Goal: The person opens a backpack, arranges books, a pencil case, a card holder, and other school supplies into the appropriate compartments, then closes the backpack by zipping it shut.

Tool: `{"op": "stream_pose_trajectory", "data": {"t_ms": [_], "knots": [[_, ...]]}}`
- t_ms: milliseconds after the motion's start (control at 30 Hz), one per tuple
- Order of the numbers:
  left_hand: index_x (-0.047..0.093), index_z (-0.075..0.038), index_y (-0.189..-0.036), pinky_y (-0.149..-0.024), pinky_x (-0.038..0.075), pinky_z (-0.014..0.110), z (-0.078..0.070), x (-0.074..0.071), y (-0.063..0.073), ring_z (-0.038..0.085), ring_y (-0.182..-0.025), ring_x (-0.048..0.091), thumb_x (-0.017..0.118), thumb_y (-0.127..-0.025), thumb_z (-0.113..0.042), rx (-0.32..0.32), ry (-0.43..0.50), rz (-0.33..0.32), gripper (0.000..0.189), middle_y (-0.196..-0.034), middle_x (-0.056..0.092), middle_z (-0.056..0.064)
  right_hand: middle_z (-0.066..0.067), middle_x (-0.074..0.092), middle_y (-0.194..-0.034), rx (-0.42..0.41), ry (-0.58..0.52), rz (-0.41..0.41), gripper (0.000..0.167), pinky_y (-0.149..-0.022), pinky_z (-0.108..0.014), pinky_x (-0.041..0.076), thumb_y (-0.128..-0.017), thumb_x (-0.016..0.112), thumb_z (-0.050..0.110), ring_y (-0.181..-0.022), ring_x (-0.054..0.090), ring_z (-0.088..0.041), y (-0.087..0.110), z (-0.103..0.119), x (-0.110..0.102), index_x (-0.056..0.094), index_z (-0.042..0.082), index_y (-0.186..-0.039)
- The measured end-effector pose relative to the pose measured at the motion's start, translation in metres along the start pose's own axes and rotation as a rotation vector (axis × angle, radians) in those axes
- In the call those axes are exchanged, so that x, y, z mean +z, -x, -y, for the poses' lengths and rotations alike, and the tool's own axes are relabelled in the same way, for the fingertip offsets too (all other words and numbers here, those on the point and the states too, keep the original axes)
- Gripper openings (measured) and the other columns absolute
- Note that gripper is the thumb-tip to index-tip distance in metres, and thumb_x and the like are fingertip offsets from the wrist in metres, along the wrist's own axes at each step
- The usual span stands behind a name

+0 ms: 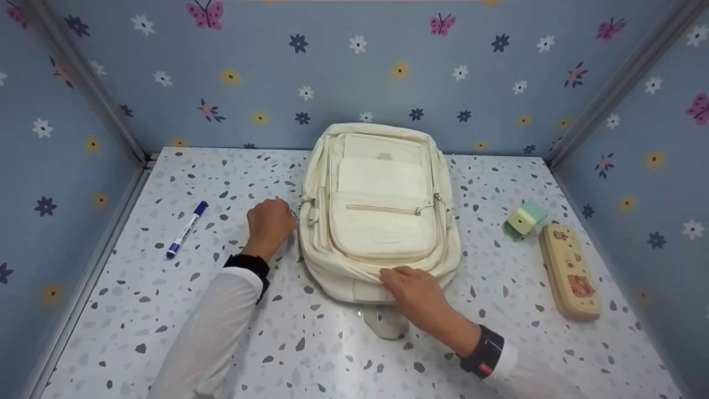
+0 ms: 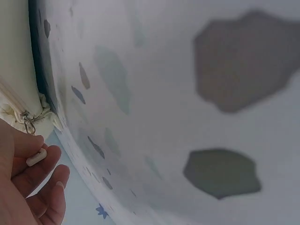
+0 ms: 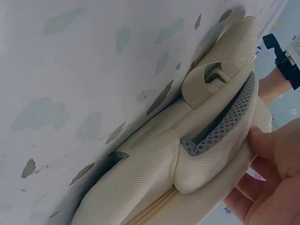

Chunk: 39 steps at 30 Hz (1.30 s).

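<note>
A cream backpack (image 1: 382, 221) lies front side up, its bottom against the back wall or near it unclear, with a strap loop (image 1: 388, 324) toward me. My left hand (image 1: 271, 224) is at its left side. In the left wrist view, thumb and forefinger pinch a small cream zipper pull (image 2: 36, 158), just beyond a metal zipper slider (image 2: 28, 124). My right hand (image 1: 415, 293) holds the bag's near edge, thumb on one side and fingers on the other. Grey mesh lining (image 3: 220, 126) shows beside it in the right wrist view.
Left of the bag lies a blue-capped marker (image 1: 187, 230). To the right are a yellow and green block-shaped item (image 1: 523, 220) and a cream pencil case (image 1: 570, 271) with bear pictures. Blue flowered panels (image 1: 354, 72) wall the speckled table (image 1: 310, 354) at the back and sides.
</note>
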State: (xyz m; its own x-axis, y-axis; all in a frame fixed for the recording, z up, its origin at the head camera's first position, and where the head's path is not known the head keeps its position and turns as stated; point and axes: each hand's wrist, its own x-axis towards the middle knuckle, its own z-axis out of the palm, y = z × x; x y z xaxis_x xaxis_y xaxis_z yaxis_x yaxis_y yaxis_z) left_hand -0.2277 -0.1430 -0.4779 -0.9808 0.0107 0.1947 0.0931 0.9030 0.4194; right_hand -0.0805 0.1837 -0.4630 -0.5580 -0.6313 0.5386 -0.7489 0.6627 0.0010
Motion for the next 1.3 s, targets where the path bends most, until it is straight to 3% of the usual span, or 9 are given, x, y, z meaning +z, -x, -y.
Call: {"op": "stream_pose_trajectory", "data": {"t_ms": [267,400,500,567,667,900,1100,1167,1300], "knots": [[0.060,-0.009,-0.063,-0.062,0.051,0.052,-0.005,0.009,-0.011,0.037,-0.066,0.065,0.054,-0.099,-0.012,-0.040,0.021,-0.018,0.036,-0.067,0.064,0.014,-0.003,0.078,-0.096,0.007,0.013,0.016,0.018,-0.065,-0.034,0.059,-0.093,0.073,0.009,-0.088,0.074,-0.024,0.001,0.000,0.000,0.071,0.008,-0.111],[0.061,-0.006,-0.067,-0.063,0.051,0.053,-0.005,0.008,-0.007,0.038,-0.069,0.066,0.054,-0.097,-0.011,-0.046,0.050,-0.013,0.031,-0.071,0.065,0.016,-0.004,0.079,-0.100,0.006,0.005,0.016,0.019,-0.067,-0.034,0.060,-0.093,0.074,0.008,-0.090,0.074,-0.025,0.002,0.000,0.000,0.072,0.008,-0.112],[0.073,0.000,-0.086,-0.068,0.052,0.054,-0.007,0.004,-0.002,0.040,-0.079,0.068,0.056,-0.095,-0.010,-0.043,0.084,-0.001,0.021,-0.085,0.069,0.020,-0.005,0.079,-0.101,0.004,-0.004,0.005,0.021,-0.067,-0.036,0.061,-0.091,0.075,0.006,-0.090,0.075,-0.026,0.004,-0.001,0.002,0.073,0.007,-0.111],[0.075,0.002,-0.107,-0.074,0.054,0.056,-0.011,0.000,0.003,0.042,-0.091,0.069,0.057,-0.096,-0.012,-0.025,0.104,-0.003,0.026,-0.101,0.071,0.022,-0.006,0.079,-0.101,0.007,-0.008,-0.005,0.022,-0.067,-0.037,0.061,-0.089,0.077,0.005,-0.089,0.075,-0.027,0.004,-0.002,0.002,0.073,0.007,-0.111],[0.069,0.001,-0.131,-0.084,0.055,0.057,-0.022,-0.007,0.018,0.044,-0.106,0.067,0.058,-0.099,-0.017,0.039,0.129,-0.028,0.038,-0.124,0.069,0.023,-0.006,0.079,-0.101,0.012,-0.016,-0.006,0.022,-0.066,-0.036,0.061,-0.088,0.078,0.003,-0.089,0.075,-0.026,0.004,-0.003,0.003,0.073,0.007,-0.110],[0.064,-0.003,-0.140,-0.096,0.054,0.057,-0.062,-0.015,0.076,0.042,-0.120,0.065,0.065,-0.100,-0.030,0.282,0.167,-0.122,0.048,-0.141,0.062,0.023,-0.005,0.079,-0.100,-0.007,0.003,-0.018,0.023,-0.065,-0.036,0.060,-0.087,0.079,0.003,-0.090,0.075,-0.026,0.004,-0.003,0.003,0.073,0.007,-0.109],[0.064,-0.001,-0.138,-0.109,0.048,0.051,-0.094,-0.008,0.117,0.037,-0.125,0.063,0.069,-0.098,-0.033,0.518,0.104,-0.166,0.052,-0.139,0.063,0.022,-0.005,0.078,-0.097,-0.007,0.009,-0.020,0.021,-0.063,-0.036,0.059,-0.090,0.077,0.008,-0.089,0.075,-0.026,0.004,-0.004,0.003,0.070,0.007,-0.110],[0.066,-0.001,-0.134,-0.108,0.048,0.049,-0.103,-0.005,0.127,0.035,-0.122,0.064,0.069,-0.098,-0.033,0.565,0.066,-0.144,0.048,-0.134,0.067,0.019,-0.005,0.078,-0.097,-0.006,0.012,-0.018,0.021,-0.063,-0.036,0.059,-0.089,0.077,0.008,-0.089,0.075,-0.026,0.004,-0.003,0.004,0.070,0.008,-0.109],[0.072,-0.008,-0.112,-0.100,0.049,0.043,-0.121,-0.001,0.140,0.028,-0.105,0.063,0.068,-0.097,-0.029,0.612,-0.055,-0.062,0.026,-0.108,0.070,0.009,-0.004,0.079,-0.101,-0.007,0.022,-0.009,0.027,-0.064,-0.036,0.059,-0.086,0.080,0.005,-0.090,0.075,-0.026,0.005,-0.002,0.003,0.069,0.009,-0.110]]}}
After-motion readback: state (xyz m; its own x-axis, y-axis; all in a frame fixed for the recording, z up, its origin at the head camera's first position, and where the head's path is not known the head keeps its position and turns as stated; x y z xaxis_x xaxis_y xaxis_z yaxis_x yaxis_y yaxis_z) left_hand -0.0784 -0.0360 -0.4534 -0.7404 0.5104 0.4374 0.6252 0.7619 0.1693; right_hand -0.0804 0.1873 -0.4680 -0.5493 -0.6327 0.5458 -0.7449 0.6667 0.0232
